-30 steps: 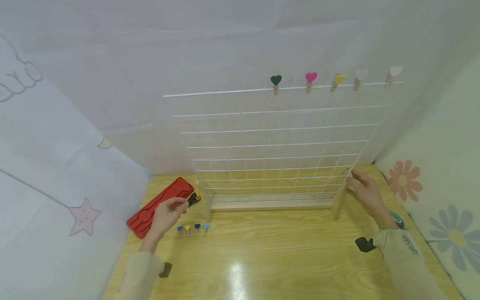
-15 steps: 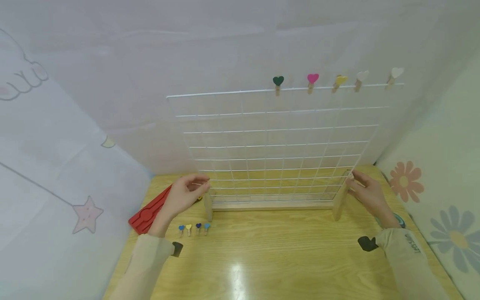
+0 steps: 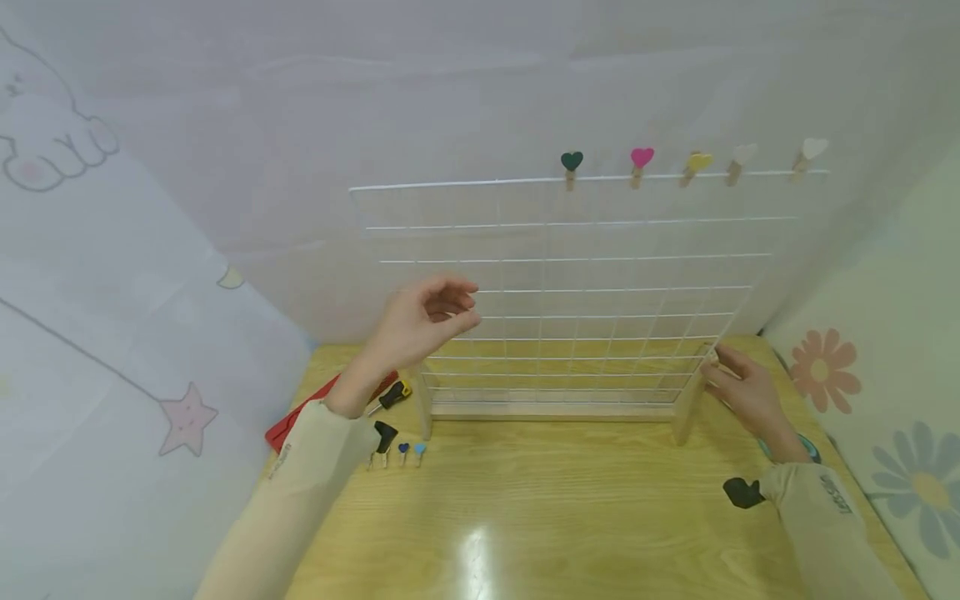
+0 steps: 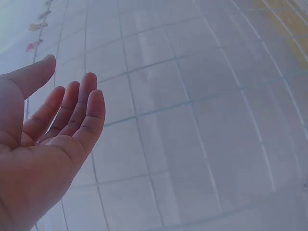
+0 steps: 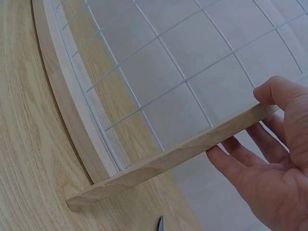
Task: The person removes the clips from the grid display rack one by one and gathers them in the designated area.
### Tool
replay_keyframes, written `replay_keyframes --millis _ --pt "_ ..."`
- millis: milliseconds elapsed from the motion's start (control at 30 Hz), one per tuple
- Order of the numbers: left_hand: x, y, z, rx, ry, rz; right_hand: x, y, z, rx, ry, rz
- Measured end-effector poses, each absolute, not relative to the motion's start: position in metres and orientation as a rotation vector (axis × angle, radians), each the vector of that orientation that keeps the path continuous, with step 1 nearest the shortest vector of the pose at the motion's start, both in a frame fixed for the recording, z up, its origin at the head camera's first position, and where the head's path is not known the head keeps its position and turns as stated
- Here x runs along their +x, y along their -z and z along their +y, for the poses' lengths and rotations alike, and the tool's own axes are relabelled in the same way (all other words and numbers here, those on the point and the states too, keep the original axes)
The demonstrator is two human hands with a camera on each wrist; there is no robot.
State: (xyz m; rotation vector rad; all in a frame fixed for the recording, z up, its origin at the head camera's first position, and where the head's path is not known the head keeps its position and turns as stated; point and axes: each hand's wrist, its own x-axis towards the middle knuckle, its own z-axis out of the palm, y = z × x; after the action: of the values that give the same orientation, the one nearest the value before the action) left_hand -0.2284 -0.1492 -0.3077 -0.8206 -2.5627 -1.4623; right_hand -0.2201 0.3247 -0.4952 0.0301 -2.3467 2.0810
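A white wire grid point(image 3: 558, 291) stands upright in a wooden base. My left hand point(image 3: 427, 321) is raised in front of the grid's left part, holding nothing, with its fingers loosely bent and thumb apart. The left wrist view shows that same hand point(image 4: 53, 130) with a bare palm before the wires. My right hand point(image 3: 746, 396) grips the right wooden side post point(image 5: 192, 147), thumb on one side and fingers on the other. Heart clothespins in green point(image 3: 572, 162), pink point(image 3: 642, 158), yellow point(image 3: 699, 161) and white point(image 3: 814, 149) are clipped along the top wire.
On the table point(image 3: 555, 517), several small heart clothespins point(image 3: 420, 450) lie in a row at the left, partly covered by the left wrist. Behind that forearm are a black-and-yellow screwdriver point(image 3: 393, 393) and a red tray point(image 3: 281, 435). A teal round object point(image 3: 810, 448) lies by the right wrist.
My left hand has moved from beside the screwdriver, past the left post, up and right to the front of the grid. The right hand keeps its hold; the view shifts slightly.
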Motion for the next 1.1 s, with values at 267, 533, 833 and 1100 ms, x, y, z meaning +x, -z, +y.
replay_keyframes --millis 267,533,833,1100 --pt "-0.236 0.264 -0.124 -0.953 1.4 -2.482 -0.218 0.496 0.323 0.034 -2.178 -2.22" --pt "-0.247 0.236 -0.108 -1.004 1.354 -2.427 -0.216 0.497 0.323 0.029 -2.186 -2.22" --pt "-0.252 0.206 -0.092 -1.024 1.343 -2.359 -0.219 0.494 0.325 0.037 -2.129 -2.32" --pt "-0.26 0.19 -0.073 -1.021 1.198 -2.318 -0.218 0.494 0.321 0.026 -2.129 -2.313"
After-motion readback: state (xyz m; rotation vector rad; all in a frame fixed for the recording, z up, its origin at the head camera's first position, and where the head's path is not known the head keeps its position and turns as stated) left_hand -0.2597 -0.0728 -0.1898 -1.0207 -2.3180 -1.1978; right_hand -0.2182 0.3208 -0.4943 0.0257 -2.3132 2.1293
